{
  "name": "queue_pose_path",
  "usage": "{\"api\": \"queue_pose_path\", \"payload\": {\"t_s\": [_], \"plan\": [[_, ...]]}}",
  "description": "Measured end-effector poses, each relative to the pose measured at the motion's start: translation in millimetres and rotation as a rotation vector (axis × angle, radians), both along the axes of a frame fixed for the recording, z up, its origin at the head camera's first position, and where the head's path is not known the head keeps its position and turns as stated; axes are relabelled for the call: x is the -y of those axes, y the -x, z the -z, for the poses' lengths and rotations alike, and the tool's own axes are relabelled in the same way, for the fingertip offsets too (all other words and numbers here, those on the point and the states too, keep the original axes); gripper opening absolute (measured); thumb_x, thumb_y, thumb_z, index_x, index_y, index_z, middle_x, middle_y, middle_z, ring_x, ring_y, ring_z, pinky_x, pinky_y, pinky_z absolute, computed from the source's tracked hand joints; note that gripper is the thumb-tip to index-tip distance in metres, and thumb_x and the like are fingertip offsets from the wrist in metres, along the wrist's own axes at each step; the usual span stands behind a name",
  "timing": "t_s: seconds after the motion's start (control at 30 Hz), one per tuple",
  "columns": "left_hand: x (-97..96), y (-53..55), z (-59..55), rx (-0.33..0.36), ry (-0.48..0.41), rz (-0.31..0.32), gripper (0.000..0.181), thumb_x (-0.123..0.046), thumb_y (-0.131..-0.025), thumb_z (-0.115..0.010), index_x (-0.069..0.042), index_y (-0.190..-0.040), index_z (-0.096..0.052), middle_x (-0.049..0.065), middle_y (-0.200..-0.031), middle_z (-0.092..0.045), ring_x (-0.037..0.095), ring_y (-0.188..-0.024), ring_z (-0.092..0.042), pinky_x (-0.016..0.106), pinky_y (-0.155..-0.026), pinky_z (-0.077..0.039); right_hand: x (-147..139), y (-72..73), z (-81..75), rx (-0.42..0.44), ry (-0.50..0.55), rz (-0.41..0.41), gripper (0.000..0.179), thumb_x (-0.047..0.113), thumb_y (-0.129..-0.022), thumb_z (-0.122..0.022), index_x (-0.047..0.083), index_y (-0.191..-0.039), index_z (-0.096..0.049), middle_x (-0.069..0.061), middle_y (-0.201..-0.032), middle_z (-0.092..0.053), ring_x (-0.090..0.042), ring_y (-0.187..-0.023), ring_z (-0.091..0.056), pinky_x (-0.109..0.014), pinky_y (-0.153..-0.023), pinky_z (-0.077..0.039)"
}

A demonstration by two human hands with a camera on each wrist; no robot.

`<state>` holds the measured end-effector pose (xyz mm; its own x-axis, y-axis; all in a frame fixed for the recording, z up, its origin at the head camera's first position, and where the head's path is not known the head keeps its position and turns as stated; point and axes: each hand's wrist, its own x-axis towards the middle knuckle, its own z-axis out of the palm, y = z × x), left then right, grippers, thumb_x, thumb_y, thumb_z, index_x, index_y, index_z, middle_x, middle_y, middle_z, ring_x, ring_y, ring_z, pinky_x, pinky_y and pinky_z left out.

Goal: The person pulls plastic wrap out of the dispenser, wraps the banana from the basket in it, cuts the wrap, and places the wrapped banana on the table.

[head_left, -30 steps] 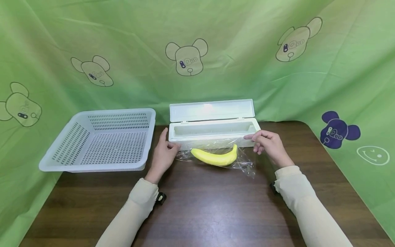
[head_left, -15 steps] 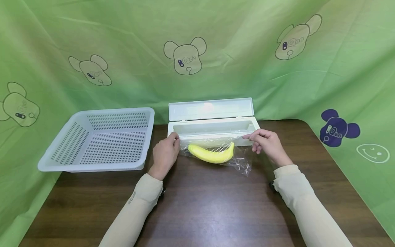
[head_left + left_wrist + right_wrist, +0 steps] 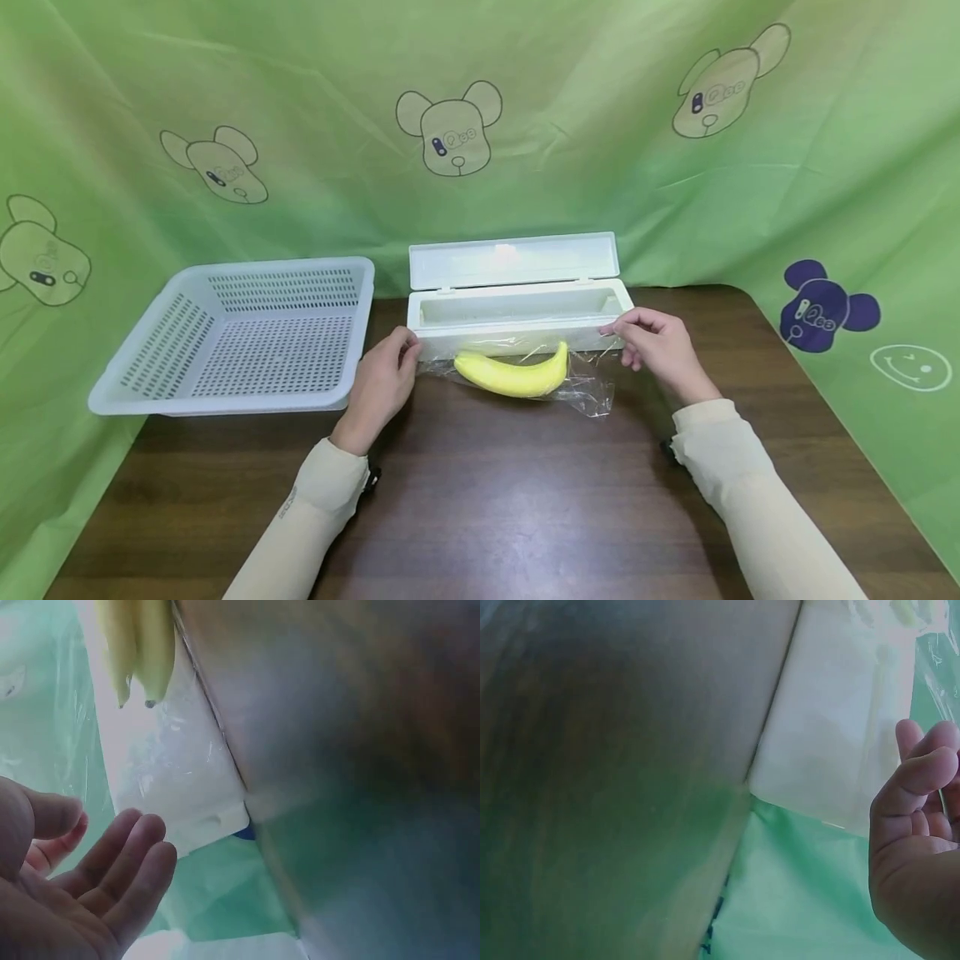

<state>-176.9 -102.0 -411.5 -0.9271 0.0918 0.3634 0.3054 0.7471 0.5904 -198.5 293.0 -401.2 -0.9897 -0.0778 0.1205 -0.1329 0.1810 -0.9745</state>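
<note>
A yellow banana (image 3: 513, 377) lies across the middle of the table, in front of an open long white box (image 3: 517, 308). Clear plastic wrap (image 3: 588, 396) hangs from the box's front and spreads over and around the banana. My left hand (image 3: 384, 379) pinches the wrap's left edge beside the box's left front corner; in the left wrist view thumb and index finger meet on the film while the other fingers stay loosely bent. At the box's right front corner, my right hand (image 3: 662, 350) pinches the film between thumb and index finger.
A white perforated plastic basket (image 3: 232, 342) stands left of the box, close to my left hand. The box's hinged lid (image 3: 513, 260) leans back towards the green patterned curtain (image 3: 555, 175). Brown wooden table (image 3: 510, 500) extends towards me.
My left hand reached right to the wrap's left edge, then drew back left, now pinching it. The banana shifted slightly left. My right hand kept its pinch, barely moving.
</note>
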Motion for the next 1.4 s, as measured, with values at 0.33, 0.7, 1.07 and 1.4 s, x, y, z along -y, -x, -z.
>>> {"api": "queue_pose_path", "payload": {"t_s": [0.33, 0.7, 1.07, 1.4], "plan": [[3.3, -24.5, -10.3, -0.02, -0.054, 0.053, 0.006, -0.008, -0.099, -0.063, -0.008, -0.096, -0.058, 0.004, -0.085, -0.056, 0.021, -0.076, -0.055, 0.038, -0.069, -0.047, -6, -13.2, -7.1, -0.042, -0.271, 0.023, 0.016, 0.008, -0.1, -0.061, -0.005, -0.101, -0.069, -0.008, -0.075, -0.071, -0.017, -0.051, -0.057, -0.028, -0.045, -0.048], [23.8, -49.4, -12.6, -0.038, -0.046, 0.177, 0.002, -0.006, -0.095, -0.07, -0.008, -0.095, -0.069, -0.001, -0.097, -0.066, 0.015, -0.089, -0.062, 0.037, -0.078, -0.053, 2, -45.5, -18.5, -0.192, -0.207, 0.009, 0.01, -0.003, -0.098, -0.061, -0.006, -0.107, -0.064, 0.0, -0.093, -0.075, -0.018, -0.049, -0.057, -0.027, -0.043, -0.046], [45.3, -64.0, -2.7, -0.16, 0.16, 0.378, 0.01, -0.004, -0.089, -0.077, -0.01, -0.093, -0.072, -0.003, -0.102, -0.067, 0.015, -0.094, -0.066, 0.036, -0.079, -0.056, -4, -63.0, -4.1, -0.492, -0.541, 0.012, 0.039, -0.023, -0.084, -0.054, 0.014, -0.083, -0.066, -0.011, -0.107, -0.072, -0.011, -0.059, -0.061, -0.015, -0.055, -0.045], [41.6, -67.4, 0.4, -0.143, 0.215, 0.393, 0.012, -0.007, -0.089, -0.078, -0.013, -0.095, -0.071, -0.005, -0.105, -0.064, 0.011, -0.093, -0.064, 0.034, -0.074, -0.056, 0, -70.2, -13.2, -0.238, -0.593, 0.084, 0.022, 0.004, -0.098, -0.051, 0.009, -0.118, -0.059, -0.009, -0.092, -0.069, -0.018, -0.057, -0.058, -0.027, -0.052, -0.047]]}}
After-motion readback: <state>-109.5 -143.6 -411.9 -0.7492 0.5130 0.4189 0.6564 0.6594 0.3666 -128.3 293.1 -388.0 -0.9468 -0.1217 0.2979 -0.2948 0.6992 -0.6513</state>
